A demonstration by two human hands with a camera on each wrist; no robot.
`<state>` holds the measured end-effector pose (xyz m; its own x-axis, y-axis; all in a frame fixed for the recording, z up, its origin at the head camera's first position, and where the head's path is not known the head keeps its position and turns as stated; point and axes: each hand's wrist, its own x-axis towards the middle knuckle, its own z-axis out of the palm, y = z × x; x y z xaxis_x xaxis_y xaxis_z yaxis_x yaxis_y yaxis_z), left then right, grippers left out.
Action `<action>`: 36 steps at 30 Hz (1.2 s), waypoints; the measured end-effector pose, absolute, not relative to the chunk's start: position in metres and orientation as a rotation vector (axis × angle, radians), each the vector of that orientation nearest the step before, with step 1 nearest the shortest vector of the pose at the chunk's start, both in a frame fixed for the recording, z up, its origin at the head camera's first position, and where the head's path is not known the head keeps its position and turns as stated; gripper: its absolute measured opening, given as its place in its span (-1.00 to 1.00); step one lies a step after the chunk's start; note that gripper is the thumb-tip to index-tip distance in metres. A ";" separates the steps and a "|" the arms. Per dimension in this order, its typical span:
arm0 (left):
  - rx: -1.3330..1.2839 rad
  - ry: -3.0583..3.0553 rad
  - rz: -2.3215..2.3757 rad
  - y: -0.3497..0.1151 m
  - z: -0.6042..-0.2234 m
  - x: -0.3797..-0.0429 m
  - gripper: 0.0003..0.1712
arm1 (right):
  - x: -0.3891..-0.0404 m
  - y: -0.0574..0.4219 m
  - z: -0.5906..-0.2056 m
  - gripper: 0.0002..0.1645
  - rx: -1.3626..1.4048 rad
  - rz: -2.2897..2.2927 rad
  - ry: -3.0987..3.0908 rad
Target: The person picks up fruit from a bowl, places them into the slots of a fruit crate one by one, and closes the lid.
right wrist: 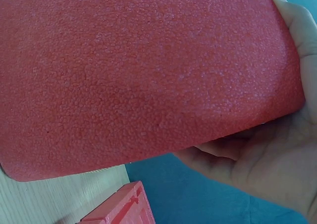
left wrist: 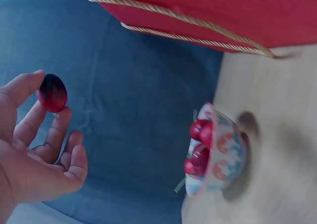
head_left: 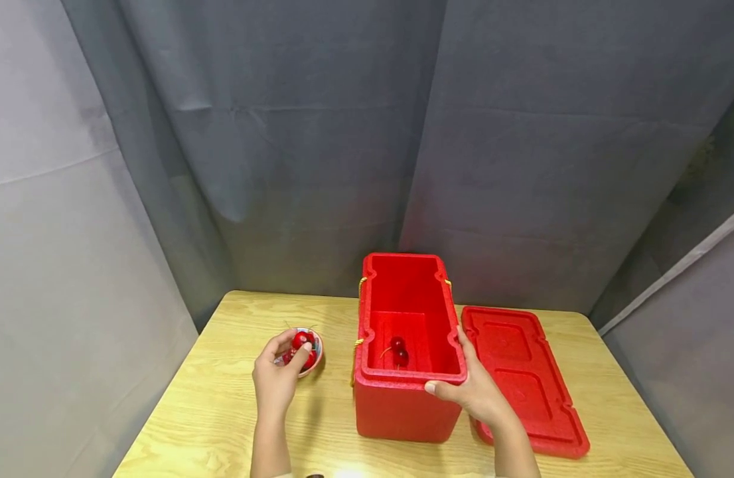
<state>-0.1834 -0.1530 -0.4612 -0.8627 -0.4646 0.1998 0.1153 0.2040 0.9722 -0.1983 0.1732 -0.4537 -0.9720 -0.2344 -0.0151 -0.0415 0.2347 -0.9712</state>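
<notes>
My left hand pinches a dark red cherry between thumb and fingertips. In the head view it hovers over a small patterned bowl of several cherries; the left wrist view shows a gap between the held cherry and the bowl. A red foam box stands uncovered in the middle of the table, with dark cherries on its floor. My right hand grips the box's near right corner, thumb on the front rim and fingers along the right side.
The box's red lid lies flat on the table, right of the box. Yellow rope handles hang on the box's sides. Grey curtains close off the back and sides of the wooden table.
</notes>
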 end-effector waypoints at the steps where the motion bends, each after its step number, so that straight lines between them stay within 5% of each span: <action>1: 0.308 -2.029 -1.712 -0.152 -0.458 -0.183 -0.62 | -0.198 0.173 -0.453 0.33 -0.266 -1.836 2.334; 36: -0.080 -2.357 -1.838 -0.100 -0.374 -0.222 -0.68 | -0.198 0.172 -0.452 0.39 -0.228 -1.818 2.334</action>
<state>-0.2224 -0.0998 -0.3742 -0.9871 -0.0508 0.1516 0.1347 0.2474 0.9595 -0.1975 0.1716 -0.4524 -0.9731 -0.2265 -0.0430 -0.0137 0.2432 -0.9699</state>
